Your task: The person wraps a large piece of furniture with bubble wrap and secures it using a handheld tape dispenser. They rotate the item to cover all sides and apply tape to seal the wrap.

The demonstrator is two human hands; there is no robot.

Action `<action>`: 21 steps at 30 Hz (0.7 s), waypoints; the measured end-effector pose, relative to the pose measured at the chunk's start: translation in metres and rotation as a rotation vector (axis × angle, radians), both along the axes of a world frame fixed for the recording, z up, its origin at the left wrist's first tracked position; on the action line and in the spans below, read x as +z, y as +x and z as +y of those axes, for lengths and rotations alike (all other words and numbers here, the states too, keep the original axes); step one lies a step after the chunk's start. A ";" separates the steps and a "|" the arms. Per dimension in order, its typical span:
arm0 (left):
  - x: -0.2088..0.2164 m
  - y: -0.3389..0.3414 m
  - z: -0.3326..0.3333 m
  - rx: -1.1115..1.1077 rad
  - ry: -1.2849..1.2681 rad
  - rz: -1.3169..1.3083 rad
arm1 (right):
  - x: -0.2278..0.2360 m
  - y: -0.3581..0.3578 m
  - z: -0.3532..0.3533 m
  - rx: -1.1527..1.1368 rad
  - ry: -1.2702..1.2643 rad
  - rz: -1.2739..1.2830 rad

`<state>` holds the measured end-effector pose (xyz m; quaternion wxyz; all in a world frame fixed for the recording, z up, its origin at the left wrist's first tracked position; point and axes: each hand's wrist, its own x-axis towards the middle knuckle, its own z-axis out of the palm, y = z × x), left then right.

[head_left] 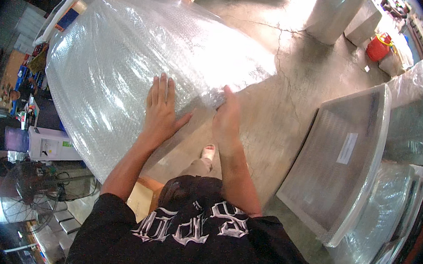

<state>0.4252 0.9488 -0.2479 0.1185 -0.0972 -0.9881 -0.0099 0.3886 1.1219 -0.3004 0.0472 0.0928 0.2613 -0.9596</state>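
A wide sheet of bubble wrap (pixel 122 57) spreads out in front of me, glossy and wrinkled, with bright glare on its right part. My left hand (pixel 160 111) lies flat on it near the close edge, fingers straight and thumb out to the side. At the right corner of that edge, my right hand (pixel 227 117) pinches the bubble wrap, its thumb on top and the other fingers mostly hidden. A roll end (pixel 62 13) with a brown and dark blue patch shows at the far left of the sheet. What lies under the wrap cannot be made out.
Large wrapped panels (pixel 338 159) lean at the right, one with a white label. A red container (pixel 379 47) and pale wrapped blocks (pixel 333 16) stand far right on the cracked concrete floor (pixel 282 88). At the left are a fan (pixel 28 188), a white machine (pixel 52 145) and a person (pixel 17 94).
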 end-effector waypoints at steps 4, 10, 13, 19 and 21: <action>0.003 0.006 -0.010 -0.091 -0.074 -0.071 | 0.031 -0.002 -0.008 -0.090 0.237 -0.159; -0.004 0.000 -0.022 -0.303 -0.097 -0.095 | -0.020 -0.014 -0.011 -0.360 0.599 -0.158; -0.005 -0.001 -0.017 -0.328 -0.064 -0.065 | -0.006 -0.030 0.023 -0.163 0.103 -0.321; -0.009 0.002 -0.031 -0.376 0.006 -0.004 | 0.019 -0.013 -0.018 -0.170 0.788 -0.327; -0.010 0.003 -0.030 -0.380 0.028 -0.009 | -0.004 -0.004 -0.051 -0.338 0.451 -0.259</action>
